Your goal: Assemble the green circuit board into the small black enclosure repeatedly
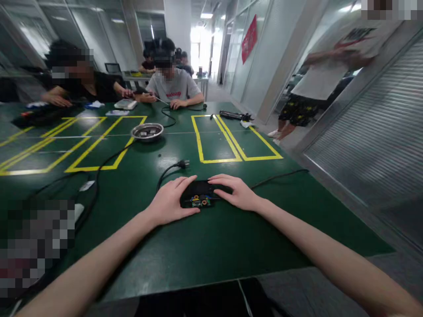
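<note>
An opened black power adapter (198,189) lies on the green table in front of me, between my hands. Its circuit board (201,201), with copper-coloured coils, shows along the near side of the black casing. My left hand (172,200) is wrapped round the left end, thumb at the near edge and fingers at the far edge. At the right end, my right hand (236,191) grips the casing between thumb and fingers. A black cord with a plug (183,164) curves out beyond my left hand. Another black cord (280,177) runs off to the right.
A metal bowl (147,132) holding small metal parts stands further back on the table (205,246). Yellow tape marks rectangles on both sides. A black folded tripod-like object (235,116) lies at the back right. Two people work across the table; another person stands at the right.
</note>
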`<state>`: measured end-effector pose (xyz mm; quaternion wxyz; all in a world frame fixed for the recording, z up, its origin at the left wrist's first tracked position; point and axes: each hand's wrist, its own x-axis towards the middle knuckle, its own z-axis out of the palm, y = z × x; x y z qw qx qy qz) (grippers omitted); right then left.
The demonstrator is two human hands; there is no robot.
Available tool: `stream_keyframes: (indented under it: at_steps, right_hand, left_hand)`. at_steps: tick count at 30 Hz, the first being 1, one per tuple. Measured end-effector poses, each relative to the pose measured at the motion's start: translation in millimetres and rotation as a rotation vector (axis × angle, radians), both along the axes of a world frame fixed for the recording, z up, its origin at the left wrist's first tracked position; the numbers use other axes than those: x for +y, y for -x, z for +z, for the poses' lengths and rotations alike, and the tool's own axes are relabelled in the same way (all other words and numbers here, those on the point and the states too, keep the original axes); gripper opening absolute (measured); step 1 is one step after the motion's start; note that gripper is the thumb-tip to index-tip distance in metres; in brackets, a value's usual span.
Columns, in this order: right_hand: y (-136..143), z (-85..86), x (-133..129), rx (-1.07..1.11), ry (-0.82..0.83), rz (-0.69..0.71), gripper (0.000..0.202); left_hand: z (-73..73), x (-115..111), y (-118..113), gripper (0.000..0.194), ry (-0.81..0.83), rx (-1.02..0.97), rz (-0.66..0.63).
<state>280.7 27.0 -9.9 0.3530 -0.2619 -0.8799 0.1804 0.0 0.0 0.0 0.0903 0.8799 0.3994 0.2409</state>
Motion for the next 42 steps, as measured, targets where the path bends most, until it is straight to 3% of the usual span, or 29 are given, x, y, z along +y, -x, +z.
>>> stream_keyframes:
  at_steps: [8,14,20,26,36,42]
  right_hand:
    - [5,8.1,-12,0.093,0.006,0.038,0.024]
    - [8,10.6,-17,0.081,0.058,0.119,0.024]
    - [6,8.4,-16,-0.015,0.134,0.083,0.027]
    - [5,5.6,-14,-0.057,0.069,0.1,0.04]
    - [5,5.4,-14,-0.072,0.065,0.09,0.044]
    - [6,4.8,-14,-0.049,0.05,0.096,0.048]
  left_hand:
    - [5.6,-3,1,0.059,0.045,-0.101,-0.119]
    - [4.8,-5,1,0.042,0.062,-0.111,-0.153]
    - [7.0,-6,1,0.019,0.098,-0.134,-0.206]
    - [8.8,-5,-3,0.034,0.099,-0.161,-0.284]
    - [8.5,-6,-4,0.034,0.158,-0.227,-0.048]
    - [6.5,-7,-5,0.05,0.116,-0.099,-0.232]
